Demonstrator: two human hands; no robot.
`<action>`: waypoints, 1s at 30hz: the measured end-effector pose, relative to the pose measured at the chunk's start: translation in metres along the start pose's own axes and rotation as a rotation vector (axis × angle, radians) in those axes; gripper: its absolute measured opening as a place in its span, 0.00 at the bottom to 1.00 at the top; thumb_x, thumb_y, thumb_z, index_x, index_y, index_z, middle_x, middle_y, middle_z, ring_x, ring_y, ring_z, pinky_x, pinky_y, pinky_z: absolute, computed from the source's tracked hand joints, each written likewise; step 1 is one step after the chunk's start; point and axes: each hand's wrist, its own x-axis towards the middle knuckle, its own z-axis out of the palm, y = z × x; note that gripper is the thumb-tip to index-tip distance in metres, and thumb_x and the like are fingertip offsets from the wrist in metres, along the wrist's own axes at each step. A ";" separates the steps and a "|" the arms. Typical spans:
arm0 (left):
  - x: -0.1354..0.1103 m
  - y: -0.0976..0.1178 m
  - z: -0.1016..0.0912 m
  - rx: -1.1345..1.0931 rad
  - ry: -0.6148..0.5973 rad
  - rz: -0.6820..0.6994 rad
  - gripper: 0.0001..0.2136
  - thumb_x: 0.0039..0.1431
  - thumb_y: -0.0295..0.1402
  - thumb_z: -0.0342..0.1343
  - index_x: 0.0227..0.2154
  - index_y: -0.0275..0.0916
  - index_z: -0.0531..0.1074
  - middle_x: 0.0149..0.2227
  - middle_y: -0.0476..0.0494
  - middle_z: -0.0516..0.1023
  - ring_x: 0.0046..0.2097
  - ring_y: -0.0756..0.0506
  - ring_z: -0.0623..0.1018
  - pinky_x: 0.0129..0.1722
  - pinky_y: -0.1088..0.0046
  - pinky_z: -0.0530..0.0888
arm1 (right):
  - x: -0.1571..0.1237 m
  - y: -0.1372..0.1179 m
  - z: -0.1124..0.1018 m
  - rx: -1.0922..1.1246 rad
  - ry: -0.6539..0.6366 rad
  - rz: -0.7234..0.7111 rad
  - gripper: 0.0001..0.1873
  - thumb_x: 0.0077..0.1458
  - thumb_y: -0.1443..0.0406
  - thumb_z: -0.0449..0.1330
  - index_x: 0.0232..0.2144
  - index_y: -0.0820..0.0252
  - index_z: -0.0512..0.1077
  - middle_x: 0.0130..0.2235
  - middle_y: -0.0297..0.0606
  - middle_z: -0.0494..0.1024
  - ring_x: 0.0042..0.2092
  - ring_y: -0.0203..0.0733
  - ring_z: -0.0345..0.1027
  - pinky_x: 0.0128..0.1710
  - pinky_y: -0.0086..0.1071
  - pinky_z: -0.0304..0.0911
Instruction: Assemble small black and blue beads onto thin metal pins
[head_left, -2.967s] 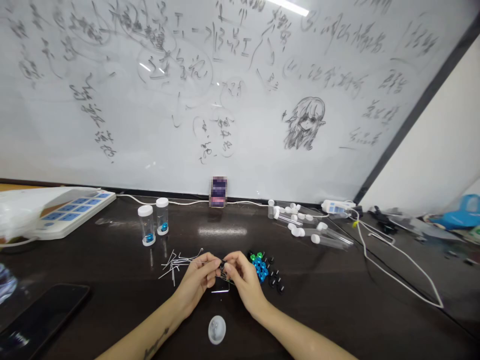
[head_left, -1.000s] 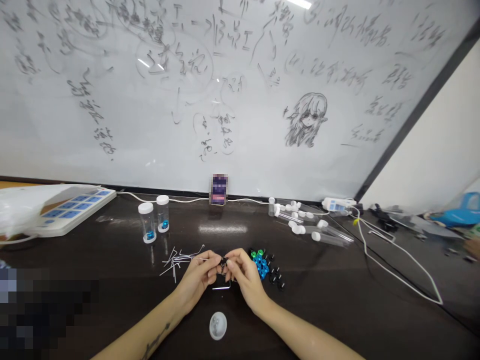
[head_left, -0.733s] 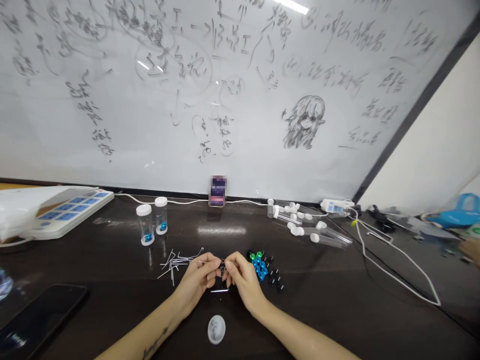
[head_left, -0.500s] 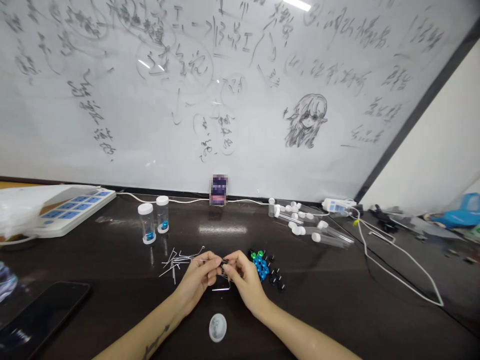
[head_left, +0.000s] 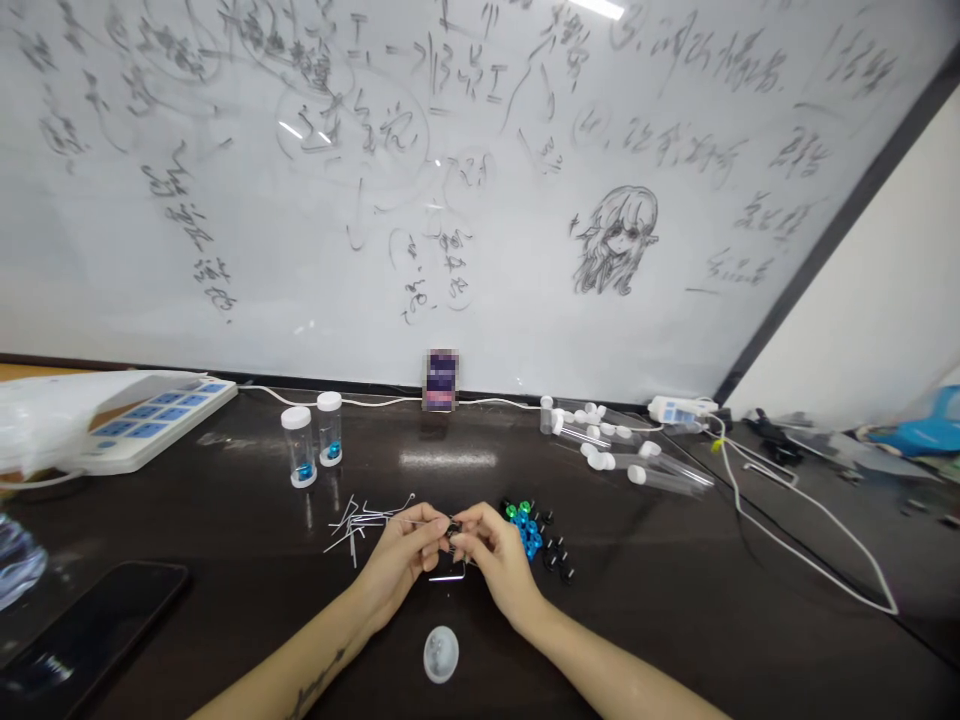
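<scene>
My left hand (head_left: 397,555) is closed, its thumb and fingers pinched together. A thin metal rod (head_left: 411,520) juts from its fingertips toward the left, over a pile of L-shaped hex keys (head_left: 360,520). Fingertip to fingertip with it, my right hand (head_left: 499,555) pinches a small dark part (head_left: 453,530), mostly hidden by the fingers. Under the hands lies another hex key (head_left: 448,578). Right of my right hand are blue thumb screws (head_left: 530,540), green ones (head_left: 523,508) and black ones (head_left: 559,555). Nearer me sits a small translucent round dish (head_left: 441,655).
Two clear tubes with white caps (head_left: 300,445) stand at back left, blue pieces inside. More tubes and caps (head_left: 607,450) lie at back right. A phone (head_left: 90,635) lies at left, a power strip (head_left: 161,420) behind it. A white cable (head_left: 795,560) loops at right.
The view has shifted slightly. Both hands stay together at the same spot; the fingers around the small dark part have moved a little, showing slightly more of it.
</scene>
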 end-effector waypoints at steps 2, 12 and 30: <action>0.000 0.000 0.000 0.006 0.004 0.003 0.07 0.52 0.31 0.61 0.24 0.34 0.71 0.21 0.49 0.70 0.21 0.57 0.60 0.20 0.83 0.57 | 0.000 0.001 0.000 -0.009 0.004 0.008 0.05 0.55 0.65 0.59 0.34 0.59 0.69 0.23 0.30 0.72 0.25 0.35 0.66 0.26 0.26 0.60; 0.000 0.001 0.000 0.003 0.030 0.027 0.07 0.54 0.32 0.59 0.24 0.35 0.70 0.22 0.49 0.70 0.22 0.56 0.62 0.21 0.82 0.58 | 0.001 -0.008 0.003 -0.001 -0.005 -0.026 0.12 0.61 0.58 0.52 0.42 0.59 0.68 0.28 0.34 0.72 0.30 0.38 0.69 0.31 0.30 0.64; -0.002 0.004 0.004 -0.010 0.024 -0.026 0.08 0.50 0.32 0.62 0.23 0.35 0.70 0.20 0.50 0.69 0.20 0.56 0.59 0.19 0.82 0.56 | 0.000 -0.009 0.002 -0.069 -0.013 0.008 0.16 0.62 0.56 0.50 0.28 0.60 0.65 0.23 0.30 0.68 0.24 0.34 0.63 0.25 0.27 0.57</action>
